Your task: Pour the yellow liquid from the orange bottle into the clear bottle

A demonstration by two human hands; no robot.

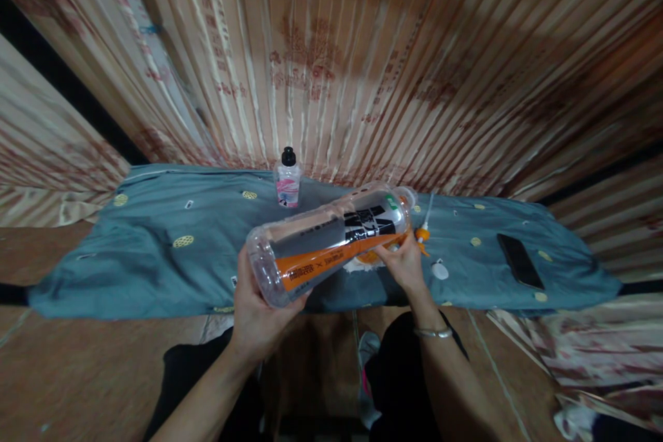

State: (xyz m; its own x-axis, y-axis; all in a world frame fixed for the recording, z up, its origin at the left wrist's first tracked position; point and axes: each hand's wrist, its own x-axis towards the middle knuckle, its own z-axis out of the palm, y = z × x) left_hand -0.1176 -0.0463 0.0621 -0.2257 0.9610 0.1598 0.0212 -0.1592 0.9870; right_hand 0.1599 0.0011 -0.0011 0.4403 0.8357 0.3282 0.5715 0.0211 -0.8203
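Observation:
A large clear plastic bottle (331,238) with an orange and black label lies tilted across my two hands, its neck pointing to the upper right. My left hand (264,311) grips the base end from below. My right hand (401,259) holds it near the shoulder, with the thumb on the label. The neck shows no cap that I can make out. Just right of my right hand lies an orange pump top (423,233) with a pale tube. Below the bottle, an orange and white item (365,262) is partly hidden.
A small clear bottle (288,183) with a black cap and pink label stands behind. A white oval piece (440,270) and a black phone (519,261) lie on the right of the teal patterned cloth (170,269). A pleated curtain (331,62) hangs close behind.

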